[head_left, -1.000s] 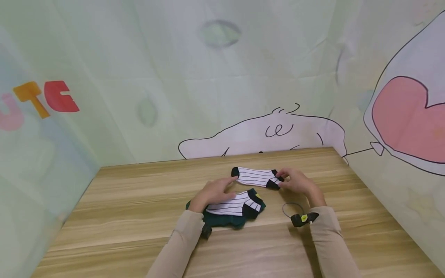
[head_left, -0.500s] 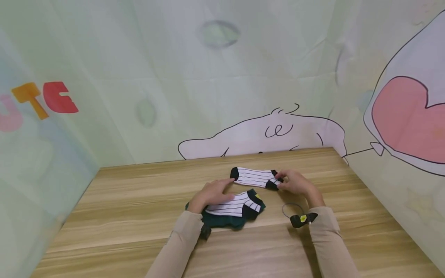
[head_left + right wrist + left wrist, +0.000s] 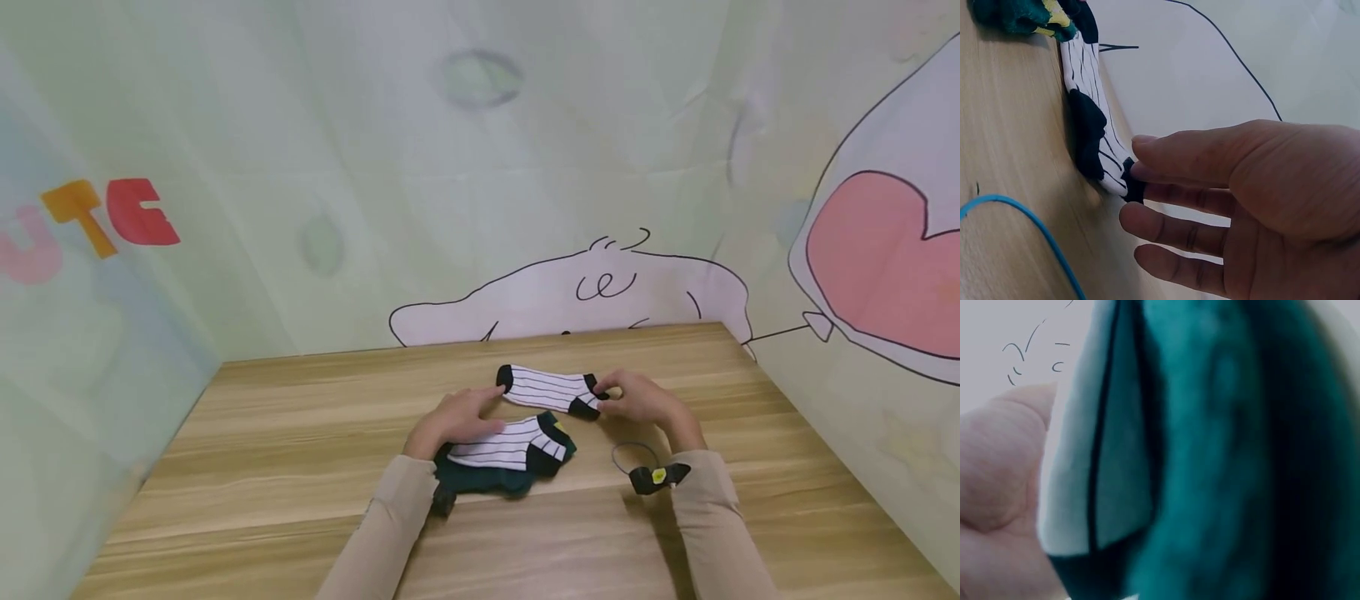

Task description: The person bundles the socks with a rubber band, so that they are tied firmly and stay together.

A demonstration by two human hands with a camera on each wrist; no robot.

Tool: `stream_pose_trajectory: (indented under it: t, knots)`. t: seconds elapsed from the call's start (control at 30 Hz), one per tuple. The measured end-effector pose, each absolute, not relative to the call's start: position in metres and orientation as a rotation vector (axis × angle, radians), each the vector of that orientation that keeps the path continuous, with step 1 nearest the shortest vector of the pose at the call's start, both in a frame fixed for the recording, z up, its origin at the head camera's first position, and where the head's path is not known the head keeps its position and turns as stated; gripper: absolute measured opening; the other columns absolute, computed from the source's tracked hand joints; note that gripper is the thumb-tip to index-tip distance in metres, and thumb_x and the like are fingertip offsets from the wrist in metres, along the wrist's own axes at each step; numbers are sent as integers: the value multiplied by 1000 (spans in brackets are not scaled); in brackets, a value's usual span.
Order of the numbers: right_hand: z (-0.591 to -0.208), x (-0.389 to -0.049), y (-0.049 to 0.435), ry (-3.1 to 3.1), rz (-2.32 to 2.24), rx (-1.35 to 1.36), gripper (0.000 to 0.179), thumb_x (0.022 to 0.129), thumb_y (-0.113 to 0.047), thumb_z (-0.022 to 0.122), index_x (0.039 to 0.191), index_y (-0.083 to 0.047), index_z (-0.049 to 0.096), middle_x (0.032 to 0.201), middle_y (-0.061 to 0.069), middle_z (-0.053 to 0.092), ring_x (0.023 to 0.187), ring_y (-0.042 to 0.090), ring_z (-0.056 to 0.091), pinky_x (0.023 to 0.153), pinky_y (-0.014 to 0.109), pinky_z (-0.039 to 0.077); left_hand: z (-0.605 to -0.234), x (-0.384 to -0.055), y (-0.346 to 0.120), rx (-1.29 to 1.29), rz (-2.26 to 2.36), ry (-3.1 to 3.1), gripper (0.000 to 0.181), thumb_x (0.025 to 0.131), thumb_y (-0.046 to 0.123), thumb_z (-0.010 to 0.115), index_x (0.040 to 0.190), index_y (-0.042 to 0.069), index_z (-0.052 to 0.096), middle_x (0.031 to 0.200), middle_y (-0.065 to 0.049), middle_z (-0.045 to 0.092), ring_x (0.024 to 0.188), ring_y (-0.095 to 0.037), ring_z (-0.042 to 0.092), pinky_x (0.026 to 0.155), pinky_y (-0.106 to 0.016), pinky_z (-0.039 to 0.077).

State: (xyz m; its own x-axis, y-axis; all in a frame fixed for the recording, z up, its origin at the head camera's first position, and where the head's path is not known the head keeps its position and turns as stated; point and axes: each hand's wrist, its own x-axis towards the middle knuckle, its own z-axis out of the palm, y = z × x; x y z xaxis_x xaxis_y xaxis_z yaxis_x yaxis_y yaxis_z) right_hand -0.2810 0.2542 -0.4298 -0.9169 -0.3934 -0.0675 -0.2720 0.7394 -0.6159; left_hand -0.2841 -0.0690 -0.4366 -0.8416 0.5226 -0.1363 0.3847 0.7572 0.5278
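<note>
Across 2 striped socks, left grip spread apart; right grip bent at cuff, clamping unclear.

At centre, the striped socks are smooth, matt knit cloth; the green sock, upper left in the right wrist view, looks like rougher cloth. The tabletop is smooth, wood-grained, faintly glossy; the backdrop across the top, creased matt sheeting; the sleeves, bottom, matt cloth.

Socks white, black-striped; cloth dark green; sleeves beige.
</note>
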Motion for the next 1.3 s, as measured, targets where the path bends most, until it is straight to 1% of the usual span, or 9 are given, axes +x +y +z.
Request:
stream_pose_trajectory:
  t: [0.1,0.2,0.3,0.37,0.57,0.67,0.87,1.1,1.3]
  knots:
    - [-429,-280,255,2753,-945,-532,31,95,-9,65,121,7,64,129,27,59,123,42,52,103,57,40,-436,-284,-70,705,746,2680,60,97,30,66,151,13,45,149,-14,49,135,-32,46,111,-55,31]
    - [-429,-280,256,2757,-979,-542,32,95,-9,63,123,7,63,129,27,59,121,41,53,101,56,41,-437,-284,-70,706,784,2683,58,97,27,67,149,14,48,123,-14,64,106,-27,60,94,-47,45]
    - [-428,-280,257,2750,-1020,-553,33,97,-10,62,125,6,62,131,28,58,120,40,54,99,55,43,-437,-285,-71,700,825,2683,55,96,24,68,148,15,51,89,-7,61,77,-19,54,71,-36,44]
    - [-428,-280,257,2743,-1047,-549,33,98,-10,60,127,6,61,133,28,57,117,38,56,98,53,45,-437,-286,-71,705,848,2684,53,96,22,68,146,13,53,81,-3,57,72,-16,52,64,-32,41]
    - [-426,-282,256,2676,-1167,-524,34,100,-8,58,130,6,59,132,27,56,85,23,63,76,37,52,-435,-286,-71,662,900,2715,48,94,19,70,140,14,59,93,-1,62,77,-17,53,64,-30,42]
    - [-427,-282,256,2633,-1236,-545,35,100,-7,57,132,7,58,134,28,54,80,21,62,72,34,51,-434,-286,-71,629,939,2739,43,94,16,70,136,15,63,101,-1,66,80,-17,54,64,-31,43]
    - [-424,-281,255,2536,-1352,-617,35,100,-4,56,133,9,56,141,29,49,87,29,63,77,38,53,-432,-286,-69,535,1092,2789,27,93,13,70,120,16,74,113,-2,71,93,-19,60,78,-37,51]
    - [-423,-280,252,2458,-1421,-679,35,100,-5,56,133,7,57,144,27,48,101,33,63,83,46,54,-432,-288,-66,372,1212,2888,7,91,20,75,94,15,80,92,2,74,87,-16,64,81,-37,52]
    - [-425,-281,251,2452,-1392,-686,33,100,-6,57,132,4,60,144,26,49,112,32,59,84,47,54,-437,-289,-69,382,1074,2863,15,95,18,70,107,15,77,110,-4,71,98,-22,62,86,-43,50]
